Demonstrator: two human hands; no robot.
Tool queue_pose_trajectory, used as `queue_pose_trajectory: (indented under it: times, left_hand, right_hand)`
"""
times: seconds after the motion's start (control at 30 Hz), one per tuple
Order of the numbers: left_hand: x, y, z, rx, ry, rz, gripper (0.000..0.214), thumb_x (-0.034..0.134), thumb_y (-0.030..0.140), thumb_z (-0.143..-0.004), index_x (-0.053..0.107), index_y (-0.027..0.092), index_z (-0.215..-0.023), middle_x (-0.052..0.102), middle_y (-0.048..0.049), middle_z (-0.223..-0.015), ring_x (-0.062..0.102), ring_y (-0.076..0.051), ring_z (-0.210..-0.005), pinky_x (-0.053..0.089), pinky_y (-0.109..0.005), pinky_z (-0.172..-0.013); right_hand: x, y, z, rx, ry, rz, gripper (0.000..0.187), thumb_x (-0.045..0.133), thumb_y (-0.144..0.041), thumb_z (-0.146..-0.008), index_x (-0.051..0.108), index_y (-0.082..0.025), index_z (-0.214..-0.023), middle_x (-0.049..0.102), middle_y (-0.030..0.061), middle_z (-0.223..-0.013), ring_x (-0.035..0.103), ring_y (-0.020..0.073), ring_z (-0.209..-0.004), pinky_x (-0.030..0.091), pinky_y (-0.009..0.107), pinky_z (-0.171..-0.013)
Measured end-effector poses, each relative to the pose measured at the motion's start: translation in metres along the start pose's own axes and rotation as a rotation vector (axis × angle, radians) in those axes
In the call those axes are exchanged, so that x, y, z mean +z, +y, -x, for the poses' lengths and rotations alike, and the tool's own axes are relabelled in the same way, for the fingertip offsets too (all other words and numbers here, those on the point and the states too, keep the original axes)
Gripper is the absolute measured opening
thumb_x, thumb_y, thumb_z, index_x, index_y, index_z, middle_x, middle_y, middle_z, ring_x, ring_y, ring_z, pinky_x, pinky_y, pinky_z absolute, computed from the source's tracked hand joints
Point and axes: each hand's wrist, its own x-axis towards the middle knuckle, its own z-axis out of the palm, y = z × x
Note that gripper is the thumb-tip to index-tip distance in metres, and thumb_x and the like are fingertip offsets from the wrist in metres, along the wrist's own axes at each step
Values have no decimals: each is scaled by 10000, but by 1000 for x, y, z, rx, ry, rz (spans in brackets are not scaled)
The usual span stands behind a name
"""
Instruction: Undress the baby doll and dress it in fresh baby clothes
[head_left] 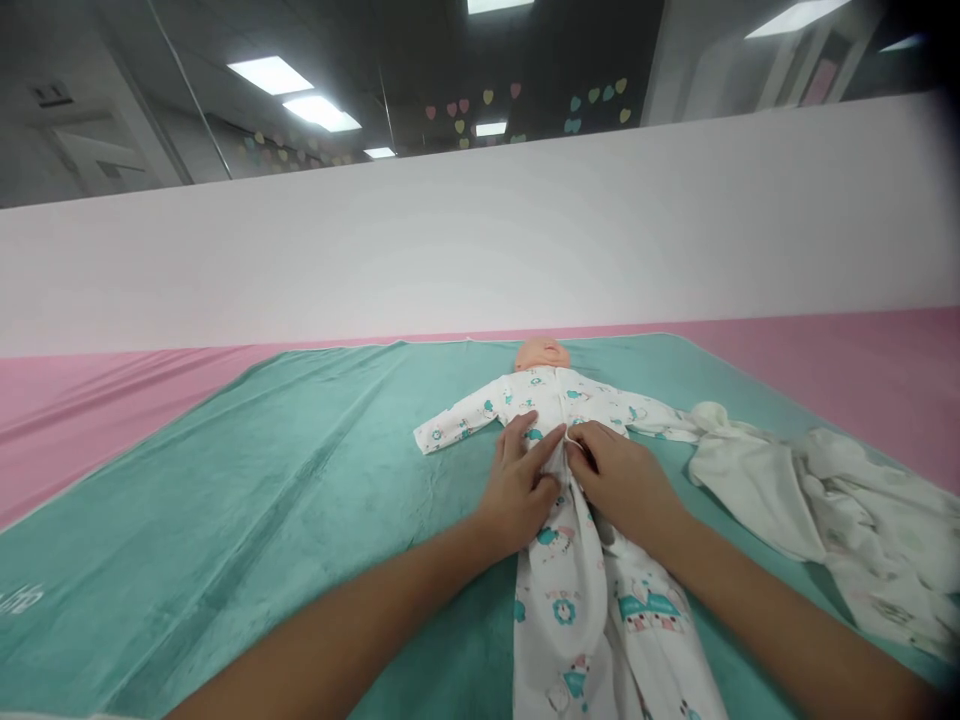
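A baby doll [541,354] lies on its back, dressed in a white baby sleepsuit [564,600] with teal and pink prints. The front opening runs down the middle, closed near the chest and parted below my hands. My left hand [519,490] rests on the suit's front with its fingers spread, the index fingertip beside the opening. Thumb and fingers of my right hand [626,480] pinch the edge of that opening; whether there is a zip pull between them is too small to tell. Both sleeves stretch out sideways, and the suit's legs reach toward me.
A teal blanket [225,500] lies under the doll, over a pink surface [847,365]. Crumpled white baby clothes [795,500] lie to the right, touching the suit's sleeve end. Behind stands a low white wall [450,250] with dark glass above it.
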Motion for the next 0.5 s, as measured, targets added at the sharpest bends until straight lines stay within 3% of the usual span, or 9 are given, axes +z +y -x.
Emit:
queue_pose_trajectory:
  times: [0.27,0.5]
  left_hand:
    - [-1,7,-3,37,50,-17,565,443,107,-725,475,277,-1262,232,-34,-1444,150,-243,-1364,168,-426,-1127]
    - [-1,4,-12,60,44,33,450,475,99,-699,529,231,-1126,265,-64,-1410,195,-247,-1348,207,-423,-1109]
  right_hand:
    - [3,3,-4,-37,-10,-79,138,397,-209,-860,442,-209,-730,508,-29,-693,468,117,-629,307,245,-571]
    - [6,0,-4,0,6,74,148,377,-237,-866,412,-207,-726,511,-20,-676,456,127,-579,249,259,-523]
